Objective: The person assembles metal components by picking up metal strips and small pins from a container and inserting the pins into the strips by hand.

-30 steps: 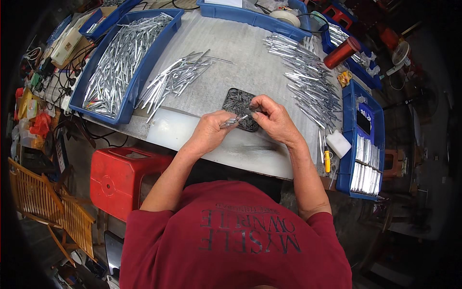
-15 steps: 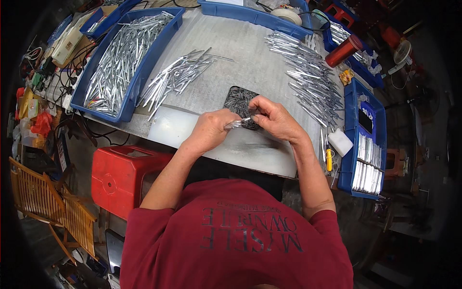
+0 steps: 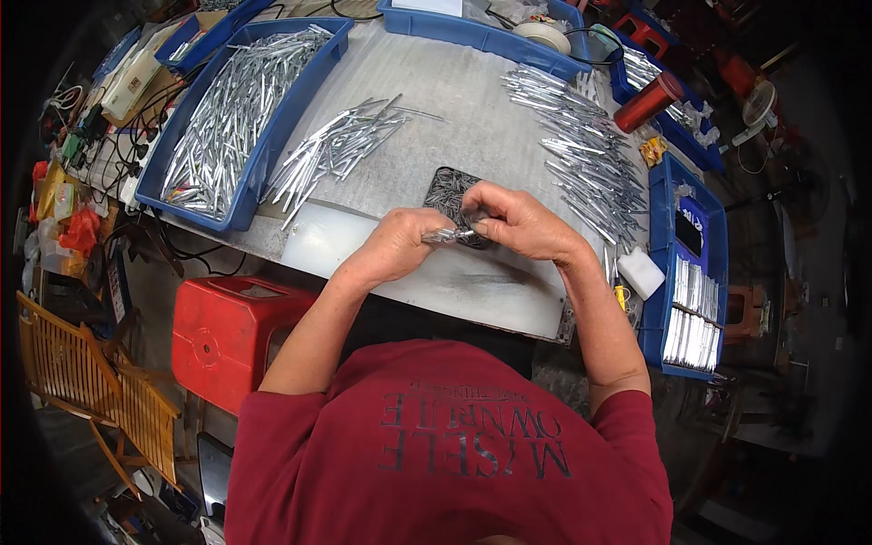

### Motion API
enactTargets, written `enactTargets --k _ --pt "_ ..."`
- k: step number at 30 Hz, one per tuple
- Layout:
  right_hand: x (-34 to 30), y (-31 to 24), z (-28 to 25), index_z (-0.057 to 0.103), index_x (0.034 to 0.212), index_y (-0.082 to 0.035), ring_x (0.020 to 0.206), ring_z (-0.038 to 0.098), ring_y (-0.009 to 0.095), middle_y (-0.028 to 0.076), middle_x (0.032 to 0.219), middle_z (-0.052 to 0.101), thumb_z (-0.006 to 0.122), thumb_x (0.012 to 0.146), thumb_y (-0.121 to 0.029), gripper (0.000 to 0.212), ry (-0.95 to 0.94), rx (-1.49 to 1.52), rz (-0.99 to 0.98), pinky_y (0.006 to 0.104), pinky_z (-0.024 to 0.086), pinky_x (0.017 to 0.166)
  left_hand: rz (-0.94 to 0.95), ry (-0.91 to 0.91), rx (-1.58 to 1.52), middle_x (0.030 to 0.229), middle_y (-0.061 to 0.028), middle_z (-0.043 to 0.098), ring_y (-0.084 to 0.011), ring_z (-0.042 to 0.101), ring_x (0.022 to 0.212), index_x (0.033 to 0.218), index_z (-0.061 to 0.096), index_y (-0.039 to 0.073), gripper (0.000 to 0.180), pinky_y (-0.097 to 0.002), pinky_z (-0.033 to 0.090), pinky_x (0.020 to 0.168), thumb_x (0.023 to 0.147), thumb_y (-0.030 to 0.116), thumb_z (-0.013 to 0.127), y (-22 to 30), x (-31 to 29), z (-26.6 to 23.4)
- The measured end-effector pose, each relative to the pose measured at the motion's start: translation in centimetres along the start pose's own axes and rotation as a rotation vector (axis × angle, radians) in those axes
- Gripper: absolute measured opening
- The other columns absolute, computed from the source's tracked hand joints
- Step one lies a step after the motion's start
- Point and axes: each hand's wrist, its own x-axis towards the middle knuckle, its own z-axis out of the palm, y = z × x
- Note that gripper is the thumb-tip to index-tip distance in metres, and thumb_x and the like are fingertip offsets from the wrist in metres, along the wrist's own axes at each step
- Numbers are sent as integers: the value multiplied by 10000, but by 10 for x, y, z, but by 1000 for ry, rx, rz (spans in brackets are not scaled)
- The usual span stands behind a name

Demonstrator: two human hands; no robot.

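Observation:
My left hand [image 3: 400,243] is closed around several thin silver metal rods [image 3: 442,235], their ends poking out toward the right. Against those ends, the thumb and fingers of my right hand [image 3: 522,222] are pinched together; whatever small piece they grip is too hidden to make out. Just beyond both hands lies a black tray of small dark grey pieces [image 3: 445,193], partly covered by my right fingers. Under my hands a white board [image 3: 331,243] runs along the near table edge.
Loose silver rods [image 3: 341,141] lie left of centre, beside a blue bin [image 3: 248,195] heaped with more. A rod pile [image 3: 590,150] spreads at right, near a red cylinder [image 3: 649,102], a white block [image 3: 641,272] and a blue bin [image 3: 656,304]. A red stool [image 3: 227,336] stands below left.
My right hand has shifted slightly left, its fingertips closer to the rod ends. My right forearm now covers part of the yellow-handled tool. The left hand keeps its hold on the rods.

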Motion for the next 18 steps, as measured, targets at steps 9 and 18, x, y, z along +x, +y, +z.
enactTargets --k 9,18 --pt "-7 21 1 557 814 11 626 423 72 -9 632 472 537 798 -163 175 190 118 49 234 370 560 -53 90 -77 788 -100 613 -167 578 697 857 615 12 116 -265 447 632 741 24 614 6 4 1" --pt "-8 49 23 537 813 16 581 418 82 24 587 468 518 811 -160 177 427 168 -40 255 364 515 -67 95 -2 794 -129 607 -228 587 720 868 599 -6 126 -307 447 645 753 44 603 10 13 7"
